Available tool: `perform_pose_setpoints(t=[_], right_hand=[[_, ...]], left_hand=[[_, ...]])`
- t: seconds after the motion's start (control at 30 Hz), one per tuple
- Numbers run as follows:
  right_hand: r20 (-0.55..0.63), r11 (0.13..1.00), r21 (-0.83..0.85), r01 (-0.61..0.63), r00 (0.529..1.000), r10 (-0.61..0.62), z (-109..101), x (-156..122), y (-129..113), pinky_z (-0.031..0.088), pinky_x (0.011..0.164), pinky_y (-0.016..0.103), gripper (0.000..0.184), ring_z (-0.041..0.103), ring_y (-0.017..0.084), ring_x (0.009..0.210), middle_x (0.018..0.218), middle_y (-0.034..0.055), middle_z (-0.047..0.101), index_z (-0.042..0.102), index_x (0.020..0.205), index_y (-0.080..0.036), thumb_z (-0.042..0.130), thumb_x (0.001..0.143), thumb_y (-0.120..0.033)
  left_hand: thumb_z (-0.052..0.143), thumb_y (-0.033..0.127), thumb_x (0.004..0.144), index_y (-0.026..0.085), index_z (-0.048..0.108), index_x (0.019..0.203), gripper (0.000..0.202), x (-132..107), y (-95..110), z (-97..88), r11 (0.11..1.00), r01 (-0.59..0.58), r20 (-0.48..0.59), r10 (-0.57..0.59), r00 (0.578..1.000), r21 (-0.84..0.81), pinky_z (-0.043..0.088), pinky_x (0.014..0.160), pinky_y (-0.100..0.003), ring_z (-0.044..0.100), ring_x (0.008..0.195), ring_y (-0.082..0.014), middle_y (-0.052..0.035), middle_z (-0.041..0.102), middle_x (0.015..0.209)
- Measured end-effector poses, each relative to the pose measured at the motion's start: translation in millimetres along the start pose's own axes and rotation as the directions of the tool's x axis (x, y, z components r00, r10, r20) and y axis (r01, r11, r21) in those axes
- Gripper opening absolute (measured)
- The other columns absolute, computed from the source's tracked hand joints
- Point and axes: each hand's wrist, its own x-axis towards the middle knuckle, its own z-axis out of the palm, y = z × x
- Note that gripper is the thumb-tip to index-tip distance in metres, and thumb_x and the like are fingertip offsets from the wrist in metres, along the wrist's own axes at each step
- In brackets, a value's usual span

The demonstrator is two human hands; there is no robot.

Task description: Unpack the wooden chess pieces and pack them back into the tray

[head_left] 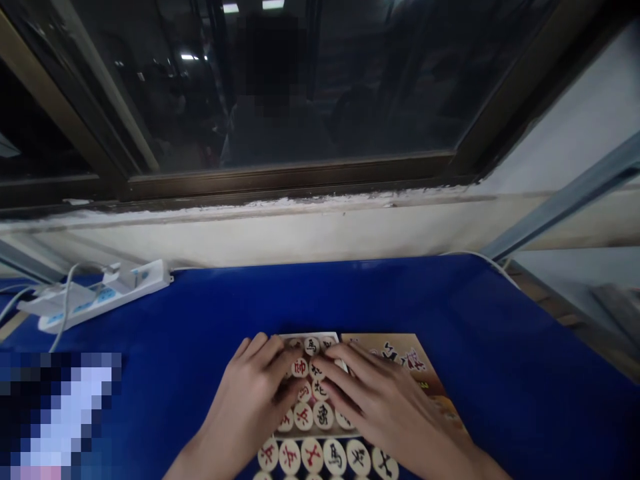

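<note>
A shallow white box holds rows of round Chinese chess pieces with red or black characters. My left hand curls over the box's left side. Its forefinger and thumb lie around a red-marked piece in the box. From the right, my right hand reaches over the box, its bent fingers and thumb around a black-marked piece. The hands cover some pieces. On the near side, more loose pieces lie in rows on the blue table, cut off by the lower frame edge.
A tan printed box lid lies right of the box, partly under my right arm. At the left of the blue table is a white power strip with cables. A dark window rises behind; slanting metal bars stand at both sides.
</note>
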Motion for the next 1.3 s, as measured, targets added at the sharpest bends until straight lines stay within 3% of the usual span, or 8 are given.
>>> perform_pose_setpoints(t=[0.17,0.27,0.4,0.63,0.87,1.07,1.3], right_hand=[[-0.068,0.995,-0.096,0.037,0.997,-0.043,-6,-1,-1,0.055,0.067,0.031,0.027,0.065,0.019,0.094,0.105,0.0088,0.064,0.062,0.115,-0.013,0.040,0.101,-0.014],[-0.067,0.999,-0.040,-0.013,0.998,0.010,-3,-2,-2,0.052,0.060,0.030,0.026,0.064,0.016,0.084,0.103,0.0073,0.063,0.061,0.116,-0.015,0.040,0.103,-0.021],[-0.007,0.997,0.018,-0.072,0.997,0.072,2,-4,-3,0.050,0.061,0.029,0.026,0.063,0.013,0.077,0.105,0.0059,0.062,0.059,0.121,-0.018,0.041,0.103,-0.023],[-0.013,0.986,0.030,-0.167,0.986,0.167,0,-3,-5,0.042,0.049,0.027,0.024,0.059,0.011,0.063,0.101,0.0049,0.059,0.059,0.113,-0.021,0.040,0.103,-0.032],[-0.079,0.965,0.166,-0.203,0.973,0.219,0,-2,-5,0.048,0.055,0.025,0.021,0.064,0.012,0.068,0.102,0.0059,0.064,0.059,0.110,-0.019,0.044,0.101,-0.030],[-0.157,0.933,0.256,-0.254,0.941,0.299,-6,3,-6,0.046,0.051,0.025,0.018,0.053,0.011,0.053,0.076,0.0014,0.060,0.060,0.106,-0.021,0.046,0.099,-0.029],[-0.127,0.861,0.415,-0.293,0.919,0.373,-4,-2,-5,0.042,0.047,0.024,0.017,0.048,0.009,0.047,0.063,-0.0058,0.050,0.058,0.108,-0.022,0.053,0.097,-0.034]], left_hand=[[0.071,0.027,0.089,0.020,0.065,0.108,0.021,0,0,-2.9,0.999,-0.025,-0.086,0.022,0.996,-0.040,0.047,0.068,-0.038,0.057,0.082,-0.0240,-0.0045,0.066,0.094],[0.070,0.028,0.090,0.019,0.065,0.102,0.016,-1,1,-2.2,0.999,-0.027,-0.097,0.024,0.995,-0.025,0.048,0.068,-0.038,0.056,0.081,-0.0239,-0.0049,0.066,0.093],[0.075,0.026,0.085,0.019,0.067,0.106,0.023,-3,2,-0.2,1.000,-0.025,-0.078,0.025,0.997,0.003,0.049,0.069,-0.039,0.055,0.084,-0.0251,-0.0057,0.065,0.096],[0.076,0.024,0.084,0.024,0.071,0.107,0.023,-1,2,-3.3,0.995,0.004,-0.045,-0.009,0.999,-0.100,0.052,0.072,-0.037,0.056,0.089,-0.0235,-0.0051,0.065,0.099],[0.072,0.027,0.089,0.023,0.069,0.106,0.018,-4,5,0.2,0.974,0.015,-0.068,-0.030,0.997,-0.224,0.053,0.074,-0.037,0.060,0.089,-0.0230,-0.0056,0.069,0.102],[0.066,0.029,0.094,0.025,0.070,0.114,0.021,-4,9,0.3,0.933,0.027,-0.117,-0.074,0.990,-0.359,0.055,0.080,-0.037,0.064,0.097,-0.0230,-0.0060,0.072,0.107],[0.065,0.023,0.092,0.023,0.067,0.119,0.027,-2,14,-3.2,0.892,-0.012,-0.206,-0.091,0.974,-0.453,0.056,0.079,-0.035,0.065,0.093,-0.0204,-0.0062,0.071,0.104]])
